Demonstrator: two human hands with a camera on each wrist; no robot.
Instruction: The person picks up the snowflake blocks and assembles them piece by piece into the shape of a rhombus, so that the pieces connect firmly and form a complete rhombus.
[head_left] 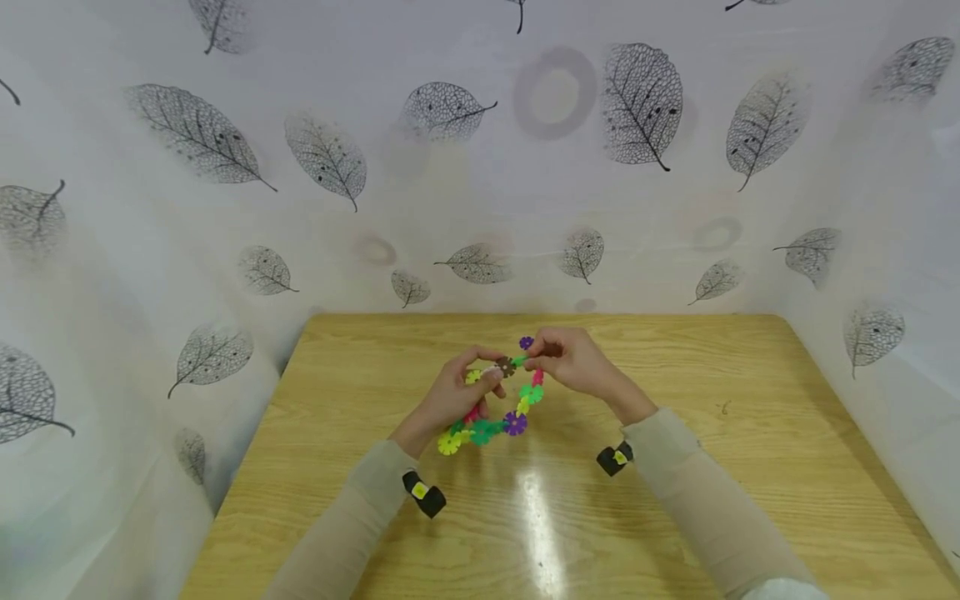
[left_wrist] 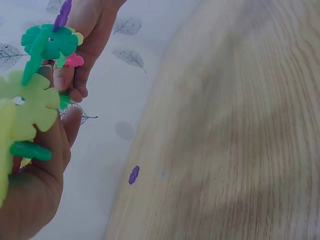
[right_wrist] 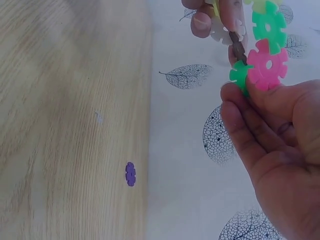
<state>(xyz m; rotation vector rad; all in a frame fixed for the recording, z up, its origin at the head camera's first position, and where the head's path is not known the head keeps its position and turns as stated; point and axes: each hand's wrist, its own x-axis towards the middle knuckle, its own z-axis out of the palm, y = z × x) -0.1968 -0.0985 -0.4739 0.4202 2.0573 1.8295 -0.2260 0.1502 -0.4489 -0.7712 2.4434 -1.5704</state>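
Observation:
A loop-shaped chain of interlocking plastic flower discs in several colours hangs between the hands, above the table. My left hand (head_left: 453, 392) pinches it near a brown disc (head_left: 506, 367) and a white disc (right_wrist: 220, 31). My right hand (head_left: 573, 360) pinches a small green disc (right_wrist: 241, 76) that meets the brown one. Close by the right thumb is a pink disc (right_wrist: 267, 65), linked to another green disc (right_wrist: 269, 27). Lower on the loop are a purple disc (head_left: 515, 423), a teal disc (head_left: 482, 431) and a yellow disc (head_left: 449, 442). The left fingertips are partly hidden in the left wrist view.
A loose purple disc (right_wrist: 130, 174) lies on the wooden table (head_left: 360, 358) near its far edge, beyond the hands. A white curtain (head_left: 480, 192) with leaf prints surrounds the back and sides. Black wrist cameras (head_left: 424, 493) are strapped on both wrists.

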